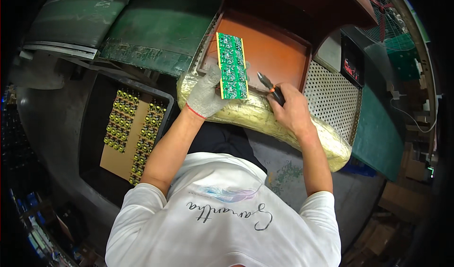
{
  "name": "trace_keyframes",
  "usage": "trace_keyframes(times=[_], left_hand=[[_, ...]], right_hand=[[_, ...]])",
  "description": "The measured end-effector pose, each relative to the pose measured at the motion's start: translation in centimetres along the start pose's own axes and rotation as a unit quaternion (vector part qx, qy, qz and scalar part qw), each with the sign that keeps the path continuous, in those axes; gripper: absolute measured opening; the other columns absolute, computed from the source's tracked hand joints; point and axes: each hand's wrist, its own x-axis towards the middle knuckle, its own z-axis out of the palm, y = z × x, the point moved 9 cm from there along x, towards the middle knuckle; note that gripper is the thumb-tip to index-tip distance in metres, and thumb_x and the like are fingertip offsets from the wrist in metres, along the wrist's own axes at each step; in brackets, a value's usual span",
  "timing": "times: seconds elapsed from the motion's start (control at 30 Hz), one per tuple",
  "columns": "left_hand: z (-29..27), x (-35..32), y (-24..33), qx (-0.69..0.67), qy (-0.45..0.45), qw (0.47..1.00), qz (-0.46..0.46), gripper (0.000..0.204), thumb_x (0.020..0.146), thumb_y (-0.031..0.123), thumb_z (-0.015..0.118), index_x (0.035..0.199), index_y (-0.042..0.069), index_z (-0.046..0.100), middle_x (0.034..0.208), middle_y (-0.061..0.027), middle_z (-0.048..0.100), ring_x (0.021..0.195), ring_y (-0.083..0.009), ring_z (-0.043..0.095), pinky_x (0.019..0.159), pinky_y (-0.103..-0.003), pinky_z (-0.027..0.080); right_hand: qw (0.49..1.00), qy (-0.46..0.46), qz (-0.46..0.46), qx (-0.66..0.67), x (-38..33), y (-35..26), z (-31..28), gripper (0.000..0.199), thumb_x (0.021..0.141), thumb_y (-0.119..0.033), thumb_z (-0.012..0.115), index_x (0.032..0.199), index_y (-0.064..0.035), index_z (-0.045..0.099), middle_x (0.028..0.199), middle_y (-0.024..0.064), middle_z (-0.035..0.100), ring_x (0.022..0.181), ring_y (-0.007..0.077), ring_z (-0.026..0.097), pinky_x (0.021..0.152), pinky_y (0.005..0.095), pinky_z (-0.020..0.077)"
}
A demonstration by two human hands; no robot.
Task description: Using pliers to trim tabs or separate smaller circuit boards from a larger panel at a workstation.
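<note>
I have the left hand (pixel 208 93), in a pale knitted glove with a red cuff line, clamped on a long green circuit board (pixel 232 68). Its thumb side presses the board's left border while a fingertip shows past the right one; that forearm slants up and inward. The right hand (pixel 289 110), bare, is wrapped around cutters (pixel 271 89) with black and orange handles, back of the hand upward, tip angled toward the board but apart from it. I can't tell whether the blades are parted.

The board is a flat rectangle, yellow-edged and densely dotted with silvery parts. I see it over the left part of a smooth orange-brown tray (pixel 279 47), its lower end past the near edge. Along that edge runs a padded yellow roll (pixel 269 115) in crinkled, glossy film. Beyond the tray's right edge lies a perforated metal plate (pixel 331 99). Left, inside a black crate (pixel 137 85), yellow-topped assemblies (pixel 120 120) line flat brown cardboard (pixel 132 144).
</note>
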Motion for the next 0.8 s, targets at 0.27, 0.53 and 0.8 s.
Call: trace_keyframes(times=[0.27, 0.53, 0.8], left_hand=[[0.2, 0.2, 0.3, 0.002, 0.013, 1.0, 0.011, 0.083, 0.086, 0.057, 0.077, 0.15, 0.011, 0.051, 0.139, -0.0103, 0.064, 0.116, -0.0292, 0.069, 0.097, -0.052, 0.06], [0.1, 0.2, 0.1, 0.012, 0.003, 1.0, 0.005, 0.078, 0.09, 0.053, 0.077, 0.15, 0.012, 0.051, 0.137, -0.009, 0.065, 0.118, -0.0268, 0.067, 0.098, -0.05, 0.059], [0.0, 0.0, 0.0, -0.008, 0.005, 1.0, 0.007, 0.074, 0.092, 0.047, 0.078, 0.15, 0.009, 0.052, 0.139, -0.0089, 0.063, 0.121, -0.0255, 0.065, 0.103, -0.048, 0.056]], right_hand=[[0.996, -0.038, -0.062, -0.052, -0.6, -1.3, 0.5, 0.024, 0.087, -0.014, 0.075, 0.104, 0.0001, 0.065, 0.096, 0.0224, 0.068, 0.091, 0.0438, 0.067, 0.081, 0.0494, 0.0537], [0.992, -0.075, -0.058, -0.087, -0.3, -2.0, 0.7, 0.024, 0.085, -0.012, 0.075, 0.103, 0.0002, 0.065, 0.095, 0.0217, 0.068, 0.092, 0.0436, 0.067, 0.08, 0.0515, 0.0533], [0.989, -0.098, -0.037, -0.109, -0.5, -1.5, 1.3, 0.021, 0.085, -0.012, 0.075, 0.1, -0.0008, 0.066, 0.095, 0.021, 0.069, 0.089, 0.043, 0.068, 0.078, 0.0516, 0.0542]])
